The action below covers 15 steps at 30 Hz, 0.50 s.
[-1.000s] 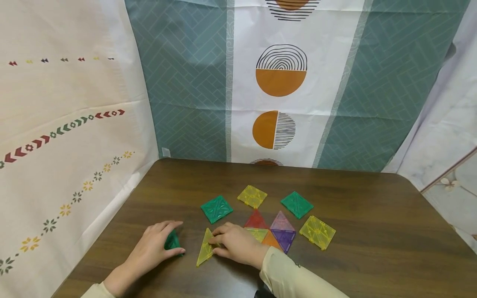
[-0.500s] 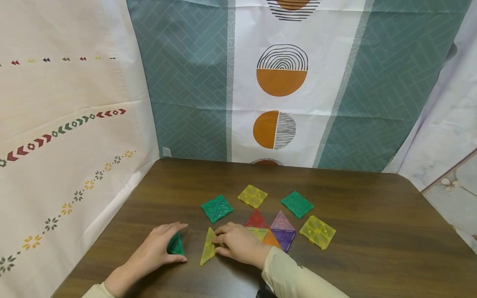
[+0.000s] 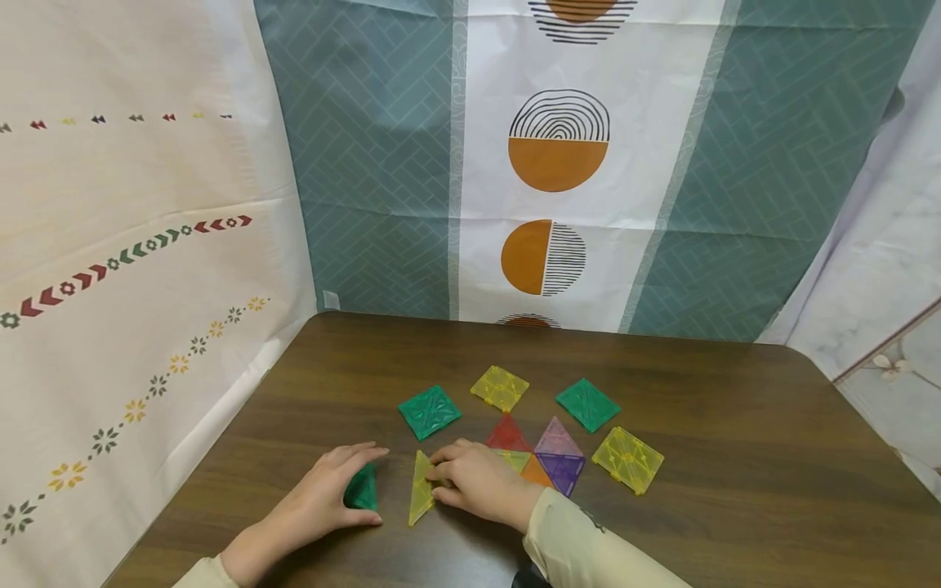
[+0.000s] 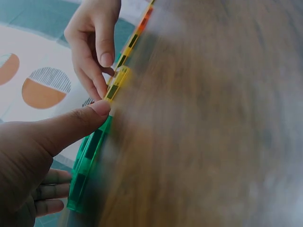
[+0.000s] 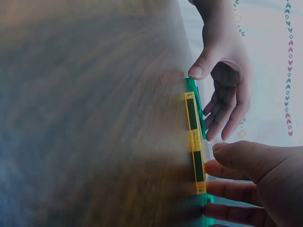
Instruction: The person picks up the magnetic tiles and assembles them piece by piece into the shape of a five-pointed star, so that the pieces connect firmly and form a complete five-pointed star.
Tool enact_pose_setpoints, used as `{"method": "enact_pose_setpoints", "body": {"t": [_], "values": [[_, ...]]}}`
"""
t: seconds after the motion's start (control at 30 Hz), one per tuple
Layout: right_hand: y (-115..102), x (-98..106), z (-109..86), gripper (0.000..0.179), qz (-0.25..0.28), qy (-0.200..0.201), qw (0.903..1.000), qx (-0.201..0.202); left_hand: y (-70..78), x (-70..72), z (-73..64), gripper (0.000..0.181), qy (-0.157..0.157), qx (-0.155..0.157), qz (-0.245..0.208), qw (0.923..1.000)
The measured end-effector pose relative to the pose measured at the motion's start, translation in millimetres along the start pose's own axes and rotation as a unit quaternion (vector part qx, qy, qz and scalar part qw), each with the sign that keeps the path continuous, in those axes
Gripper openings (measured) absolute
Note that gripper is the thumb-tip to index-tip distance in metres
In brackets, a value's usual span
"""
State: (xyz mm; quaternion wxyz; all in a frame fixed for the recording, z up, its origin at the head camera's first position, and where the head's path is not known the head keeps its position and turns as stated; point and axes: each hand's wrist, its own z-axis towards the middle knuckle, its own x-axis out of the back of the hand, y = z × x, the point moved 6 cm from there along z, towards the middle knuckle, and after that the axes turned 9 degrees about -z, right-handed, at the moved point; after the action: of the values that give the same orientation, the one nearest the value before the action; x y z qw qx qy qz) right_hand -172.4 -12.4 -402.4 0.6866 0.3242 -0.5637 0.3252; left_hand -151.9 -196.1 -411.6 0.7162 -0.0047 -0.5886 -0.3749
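Note:
Low on the table's left side, my left hand holds a green translucent triangular tile, thumb at the near corner and fingers curved round the far side. To its right a yellow translucent triangular tile lies with its long edge facing the green one, a small gap between them. My right hand has thumb and fingertips on the yellow tile's right part and covers that corner. In the left wrist view the green tile lies flat under the thumb. The right wrist view shows the yellow tile's edge at my fingertips.
Behind my right hand lie joined triangles: red, pink, purple and orange. Around them sit green squares and yellow squares. Cloth hangs behind the wooden table.
My left hand has moved right with the green tile. My right hand has drawn the yellow tile slightly right, towards the coloured triangles. The other tiles lie as before.

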Motion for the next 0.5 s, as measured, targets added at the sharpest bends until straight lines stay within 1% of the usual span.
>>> {"method": "enact_pose_setpoints", "body": {"t": [0.23, 0.37, 0.5], "values": [[2, -1, -3.5, 0.027, -0.002, 0.014, 0.9999, 0.006, 9.9, -8.3, 4.3, 0.077, -0.017, -0.027, -0.009, 0.9995], [1, 0, -4.7, 0.028, -0.01, 0.021, 0.9997, 0.01, 15.7, -13.5, 8.0, 0.078, -0.021, -0.042, -0.006, 0.9989], [1, 0, -5.0, 0.029, -0.015, 0.015, 0.9998, 0.007, 19.8, -15.8, 9.9, 0.077, -0.023, -0.049, -0.004, 0.9985]]}}
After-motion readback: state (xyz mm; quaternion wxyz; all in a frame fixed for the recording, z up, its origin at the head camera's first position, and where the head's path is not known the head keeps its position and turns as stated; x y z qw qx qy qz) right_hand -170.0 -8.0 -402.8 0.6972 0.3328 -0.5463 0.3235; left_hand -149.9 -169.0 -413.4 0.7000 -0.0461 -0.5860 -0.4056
